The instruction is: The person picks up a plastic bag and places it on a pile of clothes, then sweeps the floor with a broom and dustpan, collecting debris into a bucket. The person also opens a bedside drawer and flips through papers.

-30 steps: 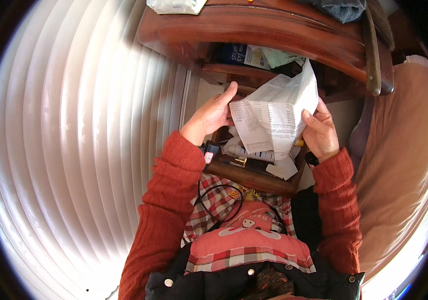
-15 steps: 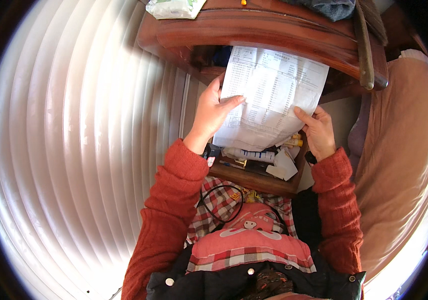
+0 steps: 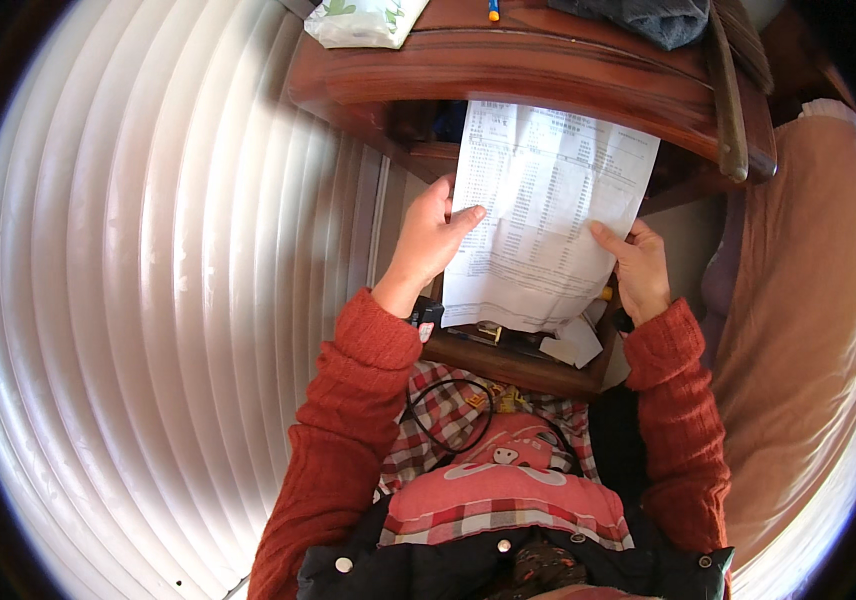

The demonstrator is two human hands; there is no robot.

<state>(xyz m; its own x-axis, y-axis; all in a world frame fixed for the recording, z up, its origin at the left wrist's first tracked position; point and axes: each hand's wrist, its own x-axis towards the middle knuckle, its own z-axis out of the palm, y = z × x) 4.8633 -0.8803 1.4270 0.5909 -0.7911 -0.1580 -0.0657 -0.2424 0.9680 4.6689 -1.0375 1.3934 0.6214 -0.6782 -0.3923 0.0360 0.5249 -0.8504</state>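
Observation:
A creased white printed sheet of paper (image 3: 543, 215) is held up between my two hands, above an open wooden drawer (image 3: 513, 362). My left hand (image 3: 430, 235) grips its left edge, thumb on the front and fingers behind. On the right edge my right hand (image 3: 633, 265) pinches the sheet in the same way. The paper hides most of the drawer. Below its lower edge some small items and a folded white paper piece (image 3: 573, 343) show inside the drawer.
The dark red wooden desk (image 3: 508, 70) juts out beyond the paper, with a white-and-green packet (image 3: 366, 22) and dark cloth (image 3: 653, 20) on top. White ribbed panelling (image 3: 168, 280) stands at left. Brown fabric (image 3: 798, 300) covers something at right. A black cable (image 3: 418, 405) loops over my lap.
The sheet hangs straighter and its lower edge reaches further down, covering more of the drawer's contents. Both hands keep their hold, and the left has shifted slightly downward. The view has moved a little.

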